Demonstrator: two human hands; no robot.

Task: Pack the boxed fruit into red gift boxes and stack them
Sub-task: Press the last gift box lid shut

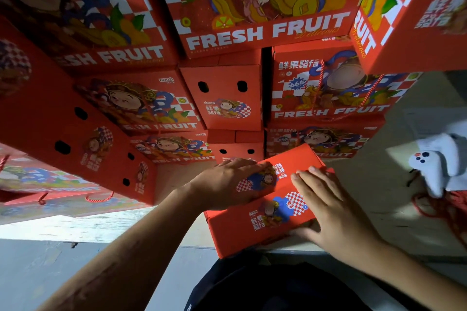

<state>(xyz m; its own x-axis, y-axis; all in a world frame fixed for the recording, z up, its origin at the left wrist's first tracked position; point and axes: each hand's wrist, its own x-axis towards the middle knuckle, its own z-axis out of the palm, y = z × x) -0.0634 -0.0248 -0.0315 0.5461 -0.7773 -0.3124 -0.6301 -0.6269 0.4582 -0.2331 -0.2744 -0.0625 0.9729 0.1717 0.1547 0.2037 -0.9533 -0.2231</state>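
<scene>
— Down at the near edge, just ahead of the person's dark shirt, what is going on with that box (265, 207)?

— It is lying tilted on the pale floor (374, 184), one corner aimed at the stack (227, 98). Both hands are pressing on its top. The left hand (227, 184) is lying across the far left part, fingers spread and nearly straight, palm flat on the printed flap. The right hand (328, 204) is covering the near right corner, fingers straight, thumb tucked down along the side edge.

— Are they gripping it?

— Neither one is wrapping around anything, as far as I can see. They are bearing down flat, which I am reading as holding the lid flaps shut, or steadying the box before it is slid or lifted.

— Why there?

— Probably because it is sitting at the foot of the stack, so it needs only a short move to join the others. Those boxes are piled in tight columns, faces outward, touching side to side, likely so the pile is holding itself steady.

— Anything else nearby?

— A white glove (434, 161) is lying at the right, beside a tangle of red cord (447, 212), perhaps for handles. Whether fruit is already inside the box, I cannot tell.
</scene>
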